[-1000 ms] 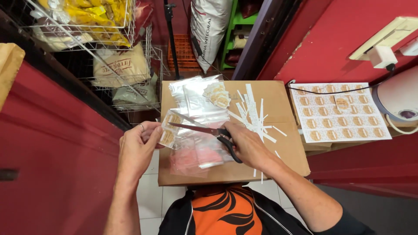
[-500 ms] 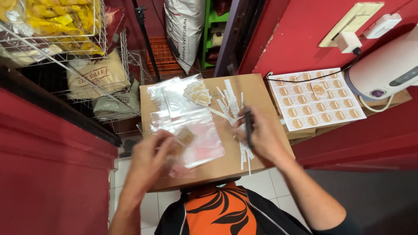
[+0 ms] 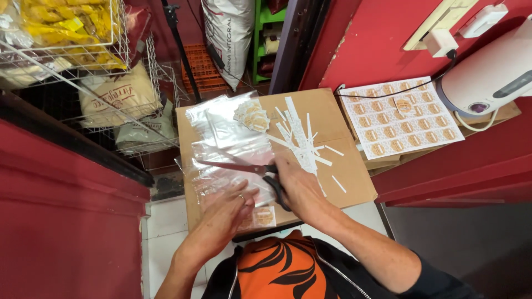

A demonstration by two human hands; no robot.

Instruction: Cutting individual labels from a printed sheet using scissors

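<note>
I see the scissors (image 3: 252,169) in my right hand (image 3: 296,185), which is closed tight around the black handles, and the blades point left and lie across the clear plastic bags (image 3: 227,147). Half a second ago the scissors stood up over the white strips and away from the bags, so now they have come down onto the plastic, which I think means a cut is about to start. My left hand (image 3: 230,207) lies flat and open on the bags, fingers spread, pressing them down; it holds nothing. The bags rest on a brown cardboard box (image 3: 354,185) that I use as my desk. Just under my left hand are round tan stickers (image 3: 260,217) on a little sheet. At the top of the bags is a small pile of pale cut-out stickers (image 3: 252,115). Beside them is a heap of thin white paper strips (image 3: 302,135). To the right, on another box, lies a big white sheet of round tan stickers (image 3: 402,116) in rows. Past that sits a white machine (image 3: 490,75). Far left, wire baskets (image 3: 83,61) hold yellow packets and pale sacks.
</note>
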